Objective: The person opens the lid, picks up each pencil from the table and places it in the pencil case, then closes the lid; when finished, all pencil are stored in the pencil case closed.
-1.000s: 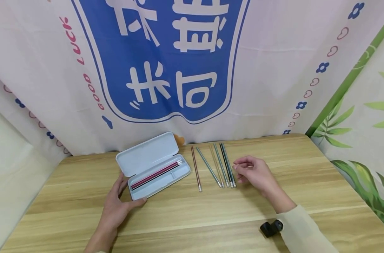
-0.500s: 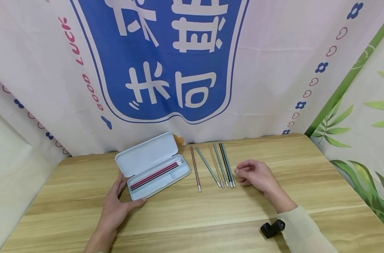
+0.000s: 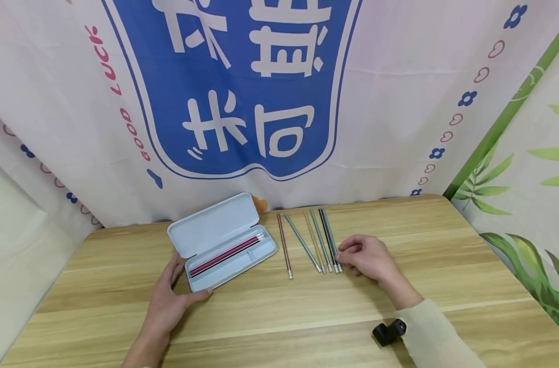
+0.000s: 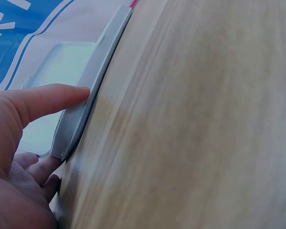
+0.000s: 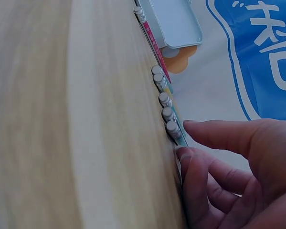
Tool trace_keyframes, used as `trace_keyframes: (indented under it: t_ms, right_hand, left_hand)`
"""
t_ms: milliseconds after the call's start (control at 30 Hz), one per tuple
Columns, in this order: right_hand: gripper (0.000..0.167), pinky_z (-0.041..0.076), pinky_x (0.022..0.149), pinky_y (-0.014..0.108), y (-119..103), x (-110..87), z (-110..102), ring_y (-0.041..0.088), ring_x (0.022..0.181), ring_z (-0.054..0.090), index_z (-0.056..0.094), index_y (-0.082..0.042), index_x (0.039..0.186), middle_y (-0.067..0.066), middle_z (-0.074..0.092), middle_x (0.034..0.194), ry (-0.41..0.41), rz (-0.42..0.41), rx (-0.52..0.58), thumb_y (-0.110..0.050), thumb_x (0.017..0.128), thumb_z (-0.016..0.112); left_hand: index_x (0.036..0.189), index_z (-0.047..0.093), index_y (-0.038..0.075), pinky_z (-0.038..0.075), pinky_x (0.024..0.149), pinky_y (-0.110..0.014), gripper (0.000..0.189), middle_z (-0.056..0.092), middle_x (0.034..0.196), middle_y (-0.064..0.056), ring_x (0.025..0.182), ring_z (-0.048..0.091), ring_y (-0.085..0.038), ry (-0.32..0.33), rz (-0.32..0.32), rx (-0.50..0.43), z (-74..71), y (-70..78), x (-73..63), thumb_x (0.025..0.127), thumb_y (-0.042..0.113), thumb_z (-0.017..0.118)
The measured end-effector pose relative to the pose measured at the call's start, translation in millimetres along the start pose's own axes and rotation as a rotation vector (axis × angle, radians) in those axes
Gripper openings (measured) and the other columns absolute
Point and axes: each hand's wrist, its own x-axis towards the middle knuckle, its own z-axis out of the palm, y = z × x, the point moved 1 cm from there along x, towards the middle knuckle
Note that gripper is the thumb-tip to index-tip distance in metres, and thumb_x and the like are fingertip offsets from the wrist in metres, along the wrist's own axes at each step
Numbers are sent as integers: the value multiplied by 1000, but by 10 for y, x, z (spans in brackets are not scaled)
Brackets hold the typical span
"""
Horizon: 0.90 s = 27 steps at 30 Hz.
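My left hand [image 3: 165,306] grips the left end of an open light-blue pencil case [image 3: 233,263], the thumb on its front side and the fingers behind, as the left wrist view [image 4: 71,121] also shows. Inside the case lie a few pencils [image 3: 226,253], dark pink and black. To the right, several loose pencils lie side by side, eraser ends toward me. My right hand [image 3: 364,258] is at the rightmost one, a teal pencil [image 5: 181,139]. Thumb and index fingertips pinch it from both sides just beyond its eraser; the other fingers are curled.
A reddish pencil [image 3: 285,245] lies nearest the case, apart from the others. The wooden table [image 3: 270,327] ends at a printed cloth [image 3: 380,143] hanging behind. An orange shape [image 3: 260,204] shows behind the case's lid. A black device [image 3: 390,332] sits by my right sleeve.
My right hand first drew slightly right, away from the pencils, then came back left to the rightmost teal pencil. My left hand and the case have stayed in place.
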Motion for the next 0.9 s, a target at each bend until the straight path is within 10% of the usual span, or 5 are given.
trace_keyframes:
  t_ms: [900]
  right_hand:
    - [24, 60, 59, 30, -21, -38, -56, 17, 68, 67, 75, -2, 111, 7, 72, 90, 43, 0, -182, -12, 90, 80]
  left_hand:
    - [175, -1, 26, 5, 136, -64, 136, 30, 178, -14, 169, 10, -36, -1, -3, -12, 0, -2, -1, 81, 19, 96]
